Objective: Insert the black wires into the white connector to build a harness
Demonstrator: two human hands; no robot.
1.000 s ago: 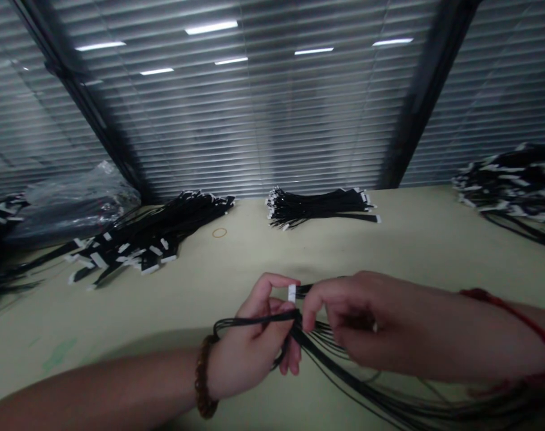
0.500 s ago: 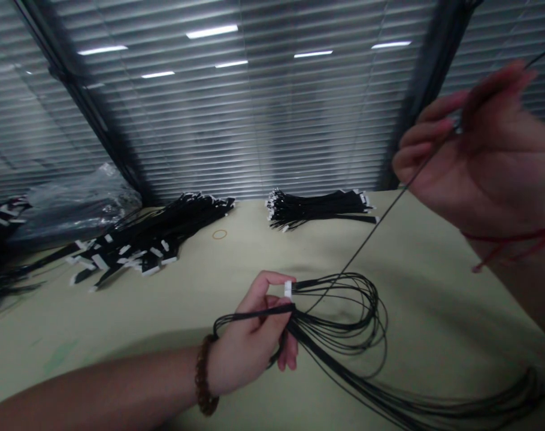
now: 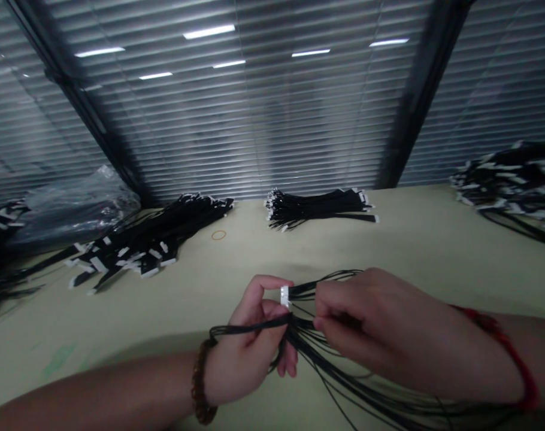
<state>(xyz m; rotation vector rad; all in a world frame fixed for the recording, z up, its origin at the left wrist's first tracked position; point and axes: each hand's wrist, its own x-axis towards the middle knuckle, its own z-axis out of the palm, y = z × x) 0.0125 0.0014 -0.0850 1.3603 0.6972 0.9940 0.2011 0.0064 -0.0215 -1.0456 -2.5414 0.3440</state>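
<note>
Connector (image 3: 284,296), one, in left hand (image 3: 239,362); right hand (image 3: 384,335) pinches several black wires (image 3: 305,324).

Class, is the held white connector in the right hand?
No, the left hand grips the white connector between thumb and finger.

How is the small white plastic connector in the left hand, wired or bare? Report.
Wired: thin black wires run rightward from the white connector.

Slatted blinds (image 3: 263,114) hang between dark frame bars (image 3: 423,102) beyond the hands (image 3: 243,362), as a clear plastic bag (image 3: 81,206) and thin orange ring (image 3: 213,237) lie to their far left and front.
</note>
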